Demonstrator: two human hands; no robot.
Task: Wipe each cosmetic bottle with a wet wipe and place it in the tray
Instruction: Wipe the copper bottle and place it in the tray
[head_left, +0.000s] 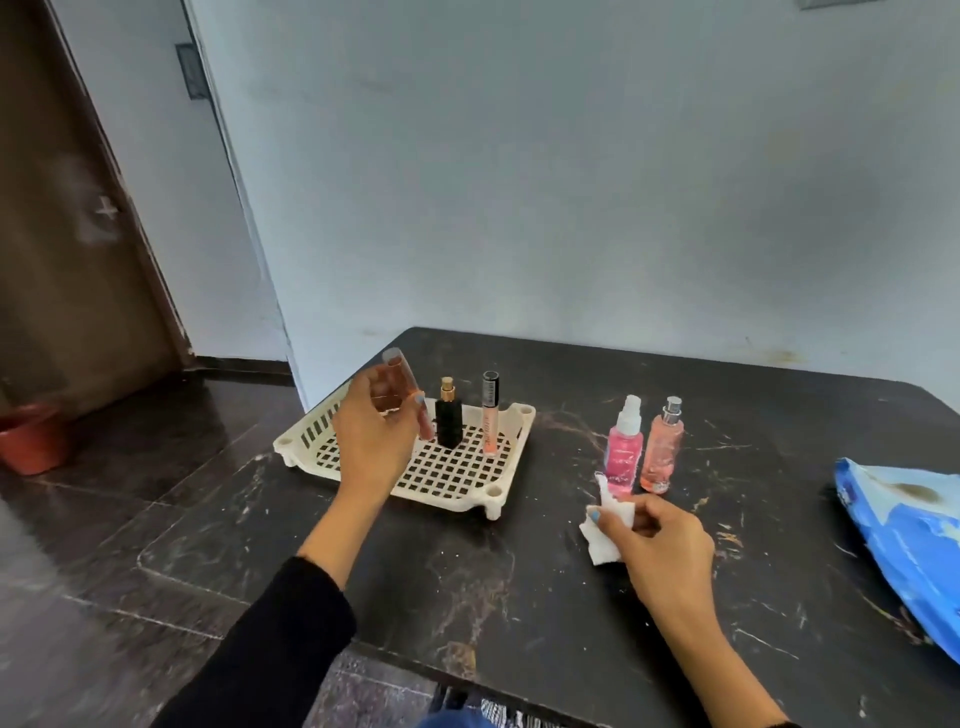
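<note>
Over the left part of the cream tray, the left hand grips a slim peach-coloured bottle, tilted, its clear cap up and its lower end low over the grid, just beside the black bottle. Fingers and thumb close round its middle. It looks light, hard and smooth, likely slippery if wet, and narrow enough to topple on the open grid, so a hold near the middle, kept until the base sits flat, seems wisest.

2 items stand upright in the tray: the black bottle with a gold sprayer and, just to its right, a lip-gloss tube with a dark cap.

Right of the tray, on the dark marble table, 2 spray bottles wait just beside each other: a bright pink one and a paler peach one. Both look taller and top-heavy; grasping the body below the nozzle should be safest.

The right hand pinches a crumpled white wet wipe near the pink bottle's base. A blue wipes pack lies at the far right edge.
</note>
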